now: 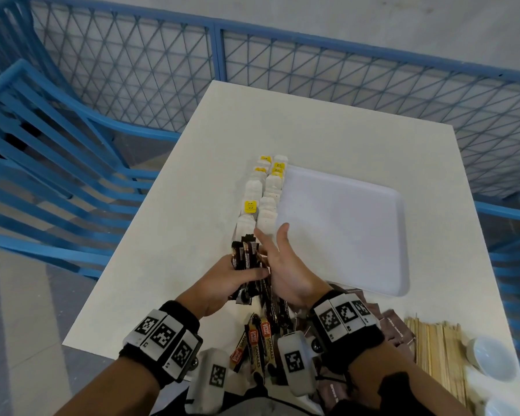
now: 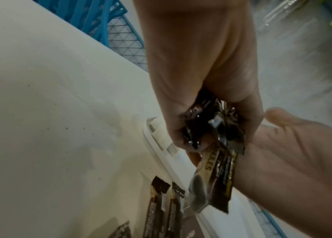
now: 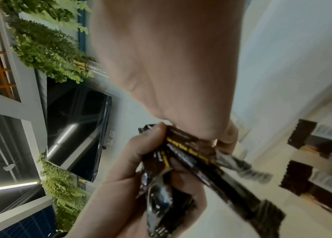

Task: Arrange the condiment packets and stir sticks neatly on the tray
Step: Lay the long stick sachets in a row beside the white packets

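Looking at the bottom of the frame, we see loose coffee sticks (image 1: 260,345), brown packets (image 1: 395,325) and wooden stir sticks (image 1: 439,352) on the white table (image 1: 162,235). At the middle, our left hand (image 1: 222,283) grips a bunch of coffee sticks (image 1: 245,255). Our right hand (image 1: 285,265) rests flat against them, fingers straight. Higher up, the white tray (image 1: 342,229) sits bare, with tea bags (image 1: 260,193) lined up just left of it.

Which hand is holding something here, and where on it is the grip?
The left hand grips a bundle of coffee stick packets around its middle. The right hand lies open against the bundle.
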The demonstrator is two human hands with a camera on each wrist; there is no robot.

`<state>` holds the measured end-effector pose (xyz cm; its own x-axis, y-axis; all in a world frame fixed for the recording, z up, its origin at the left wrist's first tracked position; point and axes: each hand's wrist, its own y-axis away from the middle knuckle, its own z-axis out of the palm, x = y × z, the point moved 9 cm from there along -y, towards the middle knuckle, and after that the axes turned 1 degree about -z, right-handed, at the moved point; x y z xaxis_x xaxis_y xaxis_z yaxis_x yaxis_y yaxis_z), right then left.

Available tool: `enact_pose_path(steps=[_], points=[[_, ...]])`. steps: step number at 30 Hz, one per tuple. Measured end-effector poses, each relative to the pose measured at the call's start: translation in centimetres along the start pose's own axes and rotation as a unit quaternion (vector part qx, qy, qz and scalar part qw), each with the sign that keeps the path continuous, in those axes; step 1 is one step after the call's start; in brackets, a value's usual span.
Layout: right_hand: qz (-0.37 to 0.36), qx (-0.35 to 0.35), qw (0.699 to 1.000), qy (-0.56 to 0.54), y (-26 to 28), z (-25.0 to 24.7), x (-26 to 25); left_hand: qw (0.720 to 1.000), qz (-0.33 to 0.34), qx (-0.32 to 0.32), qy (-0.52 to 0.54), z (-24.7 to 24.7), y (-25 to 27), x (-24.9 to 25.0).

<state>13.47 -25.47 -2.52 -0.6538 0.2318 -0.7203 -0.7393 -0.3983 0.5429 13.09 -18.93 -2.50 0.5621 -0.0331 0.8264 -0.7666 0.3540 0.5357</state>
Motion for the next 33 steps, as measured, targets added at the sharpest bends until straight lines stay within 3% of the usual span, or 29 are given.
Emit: enact_pose_path(steps=[2,3,5,8,10,16,20,25,33], points=[[-0.016,0.071,0.987,0.140,0.3,-1.9,-0.2,1.000,0.004,0.027,0.002,-0.8,0.0,-0.1],[-0.024,0.111,0.961,0.251,0.5,-3.1,-0.5,0.999,0.001,0.044,0.010,-1.4,0.1,-0.1],[-0.040,0.167,0.877,0.448,1.1,-5.2,-0.8,0.996,-0.004,0.076,0.037,-2.9,0.3,-0.1],[-0.029,0.189,0.782,0.593,1.9,-6.7,0.3,0.993,-0.004,0.103,0.063,-4.9,0.5,0.0],[-0.023,0.187,0.758,0.625,1.9,-6.6,1.2,0.991,-0.003,0.114,0.075,-5.6,0.6,0.1],[0.000,0.180,0.762,0.622,1.0,-5.3,2.6,0.988,-0.013,0.132,0.073,-6.1,0.7,-0.4],[0.000,0.171,0.791,0.587,1.0,-5.0,2.7,0.986,-0.019,0.138,0.096,-6.3,0.9,-0.8],[-0.008,0.162,0.782,0.602,0.7,-5.6,2.3,0.982,-0.019,0.133,0.133,-6.2,0.9,-0.8],[-0.052,0.198,0.872,0.446,2.1,-6.0,-2.2,0.974,-0.037,0.105,0.197,-5.3,0.3,-0.4]])
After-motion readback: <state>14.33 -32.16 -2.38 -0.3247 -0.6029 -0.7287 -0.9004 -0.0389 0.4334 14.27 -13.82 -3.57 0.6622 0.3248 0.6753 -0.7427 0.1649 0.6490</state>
